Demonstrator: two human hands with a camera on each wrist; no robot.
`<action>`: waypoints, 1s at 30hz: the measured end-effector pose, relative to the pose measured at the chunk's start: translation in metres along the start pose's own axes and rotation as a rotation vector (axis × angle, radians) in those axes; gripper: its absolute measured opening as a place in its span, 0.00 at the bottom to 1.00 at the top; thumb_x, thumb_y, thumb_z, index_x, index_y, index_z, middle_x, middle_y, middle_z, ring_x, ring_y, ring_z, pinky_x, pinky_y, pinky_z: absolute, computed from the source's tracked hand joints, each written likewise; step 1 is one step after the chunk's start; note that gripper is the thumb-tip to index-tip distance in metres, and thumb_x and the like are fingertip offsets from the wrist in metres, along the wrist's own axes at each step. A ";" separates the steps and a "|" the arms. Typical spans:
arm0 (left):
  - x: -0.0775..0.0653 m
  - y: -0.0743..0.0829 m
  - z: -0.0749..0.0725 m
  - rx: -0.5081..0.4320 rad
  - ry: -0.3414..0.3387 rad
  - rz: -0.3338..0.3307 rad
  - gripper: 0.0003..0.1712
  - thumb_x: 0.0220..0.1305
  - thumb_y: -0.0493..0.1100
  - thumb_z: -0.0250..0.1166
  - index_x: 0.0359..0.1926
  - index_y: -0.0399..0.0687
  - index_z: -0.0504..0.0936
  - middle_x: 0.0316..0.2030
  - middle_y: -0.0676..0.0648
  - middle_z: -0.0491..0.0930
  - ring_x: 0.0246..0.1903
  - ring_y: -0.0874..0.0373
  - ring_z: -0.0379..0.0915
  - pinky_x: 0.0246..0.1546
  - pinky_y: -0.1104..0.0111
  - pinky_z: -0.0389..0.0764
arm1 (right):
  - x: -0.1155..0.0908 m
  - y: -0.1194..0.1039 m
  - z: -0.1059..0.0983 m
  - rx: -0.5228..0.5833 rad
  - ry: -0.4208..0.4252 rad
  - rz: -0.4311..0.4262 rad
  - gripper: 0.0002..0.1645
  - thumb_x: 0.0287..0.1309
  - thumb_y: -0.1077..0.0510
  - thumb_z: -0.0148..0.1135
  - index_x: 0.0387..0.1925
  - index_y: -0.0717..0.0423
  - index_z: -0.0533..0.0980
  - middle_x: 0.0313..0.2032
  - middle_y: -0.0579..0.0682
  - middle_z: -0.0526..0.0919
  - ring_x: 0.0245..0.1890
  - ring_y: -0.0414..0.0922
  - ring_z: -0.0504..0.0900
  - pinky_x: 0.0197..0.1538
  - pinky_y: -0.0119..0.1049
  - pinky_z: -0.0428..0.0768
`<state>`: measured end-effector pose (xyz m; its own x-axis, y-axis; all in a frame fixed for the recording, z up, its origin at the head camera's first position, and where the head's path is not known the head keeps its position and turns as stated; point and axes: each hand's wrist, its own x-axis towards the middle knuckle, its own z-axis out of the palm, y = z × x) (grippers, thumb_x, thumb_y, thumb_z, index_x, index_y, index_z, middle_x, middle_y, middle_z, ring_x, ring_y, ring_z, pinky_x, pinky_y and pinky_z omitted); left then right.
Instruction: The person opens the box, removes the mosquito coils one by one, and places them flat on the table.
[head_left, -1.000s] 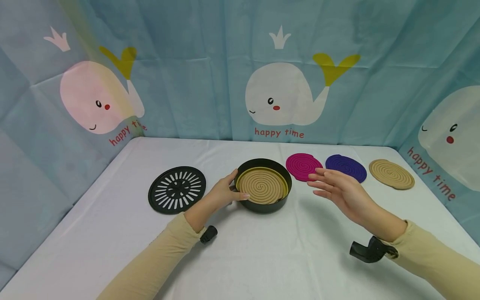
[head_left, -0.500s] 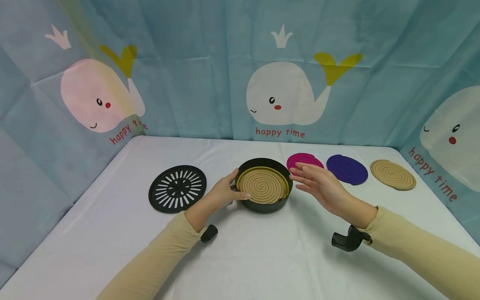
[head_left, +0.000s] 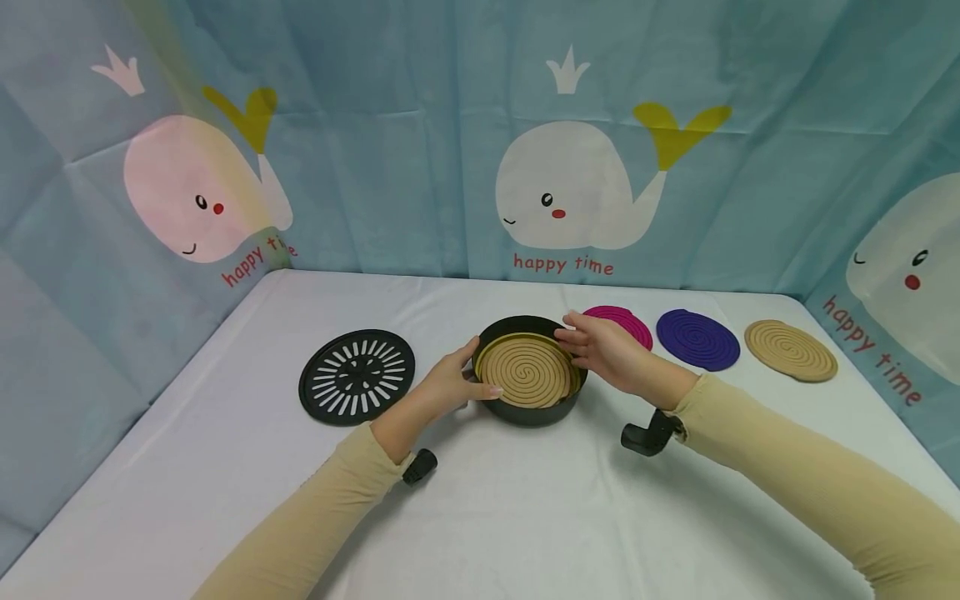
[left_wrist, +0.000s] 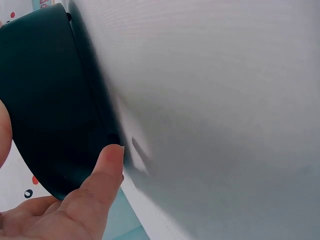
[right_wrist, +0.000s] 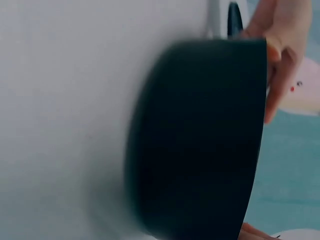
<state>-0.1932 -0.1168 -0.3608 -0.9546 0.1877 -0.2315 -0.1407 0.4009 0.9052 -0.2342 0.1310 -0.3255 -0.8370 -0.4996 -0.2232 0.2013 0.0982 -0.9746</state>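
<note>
A round black container (head_left: pixel 528 415) with a yellow inner ring stands mid-table, and a tan spiral-coiled mat (head_left: pixel 523 375) lies inside it. My left hand (head_left: pixel 442 387) grips the container's left side, thumb over the rim. In the left wrist view one finger reaches to the bottom edge of its dark wall (left_wrist: pixel 50 100). Over the right rim my right hand (head_left: pixel 607 350) extends loosely straight fingers, their tips overlapping the rim and the mat's edge. The right wrist view is filled by the container's outer side (right_wrist: pixel 200 135), with the left hand (right_wrist: pixel 282 45) at its far end.
Left of the container lies a black slotted disc (head_left: pixel 357 377). Along the back right are three spiral mats: magenta (head_left: pixel 626 321), partly behind the right hand, purple (head_left: pixel 697 340) and tan (head_left: pixel 791 350). A blue whale-print curtain (head_left: pixel 420 167) rises behind the white-covered table (head_left: pixel 510 517).
My right hand has moved left from beside the container to its right rim. The left hand has kept its hold on the left side, and the container has stayed in place.
</note>
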 end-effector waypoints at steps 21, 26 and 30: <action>-0.001 0.004 0.002 -0.011 0.003 0.001 0.56 0.57 0.36 0.72 0.77 0.45 0.46 0.73 0.36 0.51 0.68 0.41 0.57 0.54 0.55 0.75 | 0.034 0.001 0.008 -0.162 0.054 0.144 0.40 0.76 0.43 0.32 0.74 0.67 0.44 0.71 0.69 0.54 0.73 0.62 0.45 0.71 0.58 0.45; -0.001 0.004 0.001 -0.018 -0.003 0.003 0.55 0.57 0.36 0.72 0.77 0.45 0.46 0.73 0.35 0.49 0.68 0.41 0.57 0.55 0.55 0.75 | 0.035 0.000 0.009 -0.174 0.054 0.154 0.39 0.76 0.43 0.33 0.75 0.65 0.44 0.71 0.68 0.55 0.73 0.61 0.45 0.72 0.57 0.45; -0.001 0.002 0.001 -0.022 -0.003 0.003 0.55 0.58 0.36 0.72 0.77 0.44 0.46 0.73 0.36 0.49 0.68 0.41 0.56 0.59 0.52 0.71 | 0.036 -0.001 0.010 -0.197 0.031 0.158 0.40 0.76 0.43 0.33 0.76 0.63 0.39 0.71 0.68 0.55 0.73 0.61 0.45 0.72 0.57 0.45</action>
<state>-0.1925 -0.1157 -0.3591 -0.9541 0.1917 -0.2303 -0.1441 0.3804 0.9135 -0.2591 0.1043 -0.3323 -0.8186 -0.4387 -0.3708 0.2306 0.3404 -0.9116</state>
